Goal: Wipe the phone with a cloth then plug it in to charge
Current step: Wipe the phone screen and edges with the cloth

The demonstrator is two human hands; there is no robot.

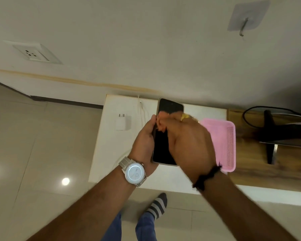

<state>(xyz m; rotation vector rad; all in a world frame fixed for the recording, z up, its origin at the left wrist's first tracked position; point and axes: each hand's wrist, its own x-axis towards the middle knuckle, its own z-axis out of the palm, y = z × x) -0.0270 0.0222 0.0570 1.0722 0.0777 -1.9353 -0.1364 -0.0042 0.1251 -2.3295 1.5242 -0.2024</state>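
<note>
The phone (170, 106), dark screen up, is held over the white table (109, 153). My left hand (144, 141), with a watch on its wrist, grips the phone's left edge. My right hand (189, 143) lies blurred across the screen, fingers pressed down on it. A scrap of yellow cloth (184, 117) shows at the fingers; the rest of it is hidden. The white charger plug (122, 122) lies on the table left of the phone, beside its white cable (142, 113). A wall socket (33, 53) sits at the upper left.
A pink plastic basket (224, 140) stands right of my hands. Beyond it is a wooden top (250, 162) with a black stand (271, 136) and dark cables. A stick-on hook (245, 20) is on the wall. Tiled floor and my socked foot (156, 206) are below.
</note>
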